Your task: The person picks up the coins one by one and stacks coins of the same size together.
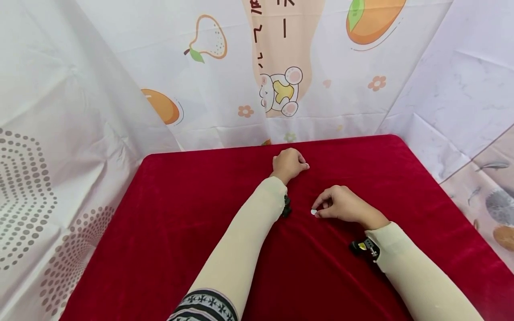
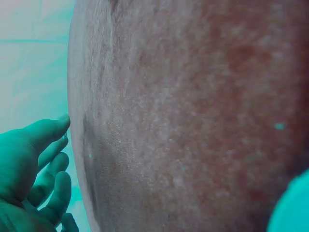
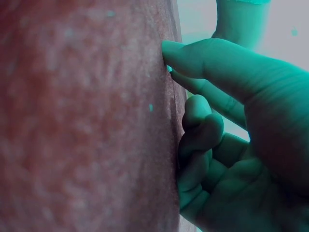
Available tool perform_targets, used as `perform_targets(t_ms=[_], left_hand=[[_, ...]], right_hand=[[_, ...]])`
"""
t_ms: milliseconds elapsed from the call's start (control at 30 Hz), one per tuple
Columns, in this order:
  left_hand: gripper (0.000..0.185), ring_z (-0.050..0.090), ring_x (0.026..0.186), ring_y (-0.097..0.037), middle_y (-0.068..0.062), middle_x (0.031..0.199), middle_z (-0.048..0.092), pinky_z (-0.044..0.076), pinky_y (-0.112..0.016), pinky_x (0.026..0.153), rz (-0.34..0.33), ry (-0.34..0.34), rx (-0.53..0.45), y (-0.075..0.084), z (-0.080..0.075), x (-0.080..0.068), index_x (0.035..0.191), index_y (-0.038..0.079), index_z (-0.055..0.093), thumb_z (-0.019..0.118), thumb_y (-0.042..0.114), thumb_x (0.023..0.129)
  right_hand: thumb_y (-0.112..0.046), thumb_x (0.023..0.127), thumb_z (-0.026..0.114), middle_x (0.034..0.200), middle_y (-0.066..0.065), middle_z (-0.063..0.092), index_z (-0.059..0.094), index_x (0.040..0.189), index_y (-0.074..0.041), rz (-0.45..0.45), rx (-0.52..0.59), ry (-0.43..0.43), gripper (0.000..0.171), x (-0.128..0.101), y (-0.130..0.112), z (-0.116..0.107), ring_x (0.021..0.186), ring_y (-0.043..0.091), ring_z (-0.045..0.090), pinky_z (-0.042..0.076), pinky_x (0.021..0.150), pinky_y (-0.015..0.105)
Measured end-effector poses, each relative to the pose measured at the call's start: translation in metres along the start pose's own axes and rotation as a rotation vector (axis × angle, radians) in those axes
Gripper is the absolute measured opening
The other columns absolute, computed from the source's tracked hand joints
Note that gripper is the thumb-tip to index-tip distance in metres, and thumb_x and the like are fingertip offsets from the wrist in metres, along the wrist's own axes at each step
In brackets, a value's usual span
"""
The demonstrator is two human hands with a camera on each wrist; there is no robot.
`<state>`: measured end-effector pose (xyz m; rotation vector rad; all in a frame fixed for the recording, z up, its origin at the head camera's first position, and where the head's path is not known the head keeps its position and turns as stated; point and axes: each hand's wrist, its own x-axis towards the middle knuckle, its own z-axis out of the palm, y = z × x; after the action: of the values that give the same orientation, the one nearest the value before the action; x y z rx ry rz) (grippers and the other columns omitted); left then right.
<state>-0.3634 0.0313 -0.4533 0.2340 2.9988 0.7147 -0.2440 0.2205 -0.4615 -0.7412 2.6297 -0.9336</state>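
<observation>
The small white piece (image 1: 313, 211) lies on the red cloth (image 1: 192, 232) at the right hand's (image 1: 341, 206) fingertips, pinched there; the left hand (image 1: 288, 163) rests farther back, loosely curled and holding nothing.

Both arms reach forward, forearms in pale cream sleeves to the wrist; a dark patterned cuff shows near the left elbow. Left hand (image 1: 288, 164) lies farther out, knuckles up, fingers (image 2: 46, 166) loosely curled, thumb pointing right; nothing seen in its grasp. Left wrist view shows those fingers relaxed and slightly bent. Right hand (image 1: 341, 205) sits nearer the body, back of hand up, wrist angled left. Its thumb and forefinger meet at the tips in a pinch; remaining fingers (image 3: 200, 128) curl under the palm. A small black camera mount sits at each wrist.
</observation>
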Motion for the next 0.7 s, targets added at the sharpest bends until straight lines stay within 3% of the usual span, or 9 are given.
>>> perform_targets(t_ms=[433, 700], left_hand=[[0.015, 0.064, 0.086, -0.011, 0.017, 0.077, 0.07, 0.045, -0.051, 0.102, 0.036, 0.031, -0.042, -0.009, -0.015, -0.016, 0.082, 0.028, 0.08, 0.082, 0.042, 0.089], [0.015, 0.064, 0.09, -0.009, 0.019, 0.08, 0.07, 0.042, -0.052, 0.106, 0.074, 0.008, -0.109, -0.012, -0.024, -0.028, 0.086, 0.029, 0.08, 0.081, 0.044, 0.089]], right_hand=[[-0.02, 0.083, 0.087, 0.066, -0.007, 0.065, 0.082, 0.088, -0.032, 0.003, 0.009, -0.011, 0.014, 0.002, 0.001, 0.0, 0.061, 0.01, 0.056, 0.046, 0.057, 0.024], [-0.019, 0.083, 0.087, 0.066, -0.007, 0.066, 0.082, 0.088, -0.032, 0.011, 0.006, -0.007, 0.015, 0.0, 0.0, 0.0, 0.061, 0.01, 0.056, 0.046, 0.056, 0.024]])
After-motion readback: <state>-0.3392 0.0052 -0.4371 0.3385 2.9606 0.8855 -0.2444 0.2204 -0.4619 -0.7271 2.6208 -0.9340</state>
